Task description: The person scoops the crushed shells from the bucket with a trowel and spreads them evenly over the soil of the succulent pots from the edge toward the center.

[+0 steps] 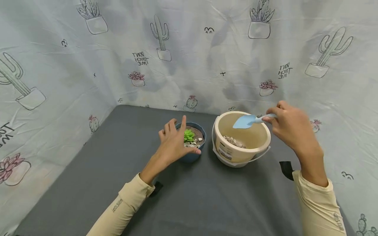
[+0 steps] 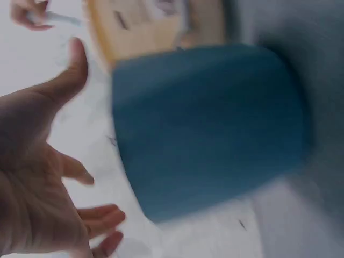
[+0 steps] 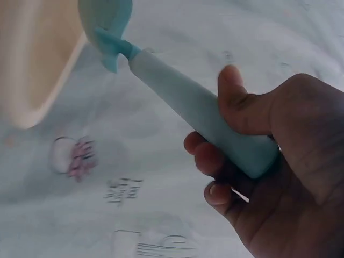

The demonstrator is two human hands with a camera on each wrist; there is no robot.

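In my right hand (image 1: 290, 126) I grip a light blue trowel (image 1: 245, 121) by its handle (image 3: 183, 99), thumb along one side and fingers curled round the other. Its blade hangs over the mouth of a cream bucket (image 1: 236, 154), and a layer of small pebbles (image 1: 234, 141) lies inside. My left hand (image 1: 172, 141) is spread above the near left side of a dark blue pot (image 2: 209, 129), thumb and fingers apart. The pot holds brown soil, a bright green succulent (image 1: 189, 135) and some pale stones. In the left wrist view the fingers stand off the pot wall.
A dark grey tabletop (image 1: 97, 173) carries pot and bucket side by side, close to its back edge. Behind and at the sides hangs a pale sheet (image 1: 189, 65) printed with cacti. The bucket's white handle (image 1: 251, 161) hangs down its front.
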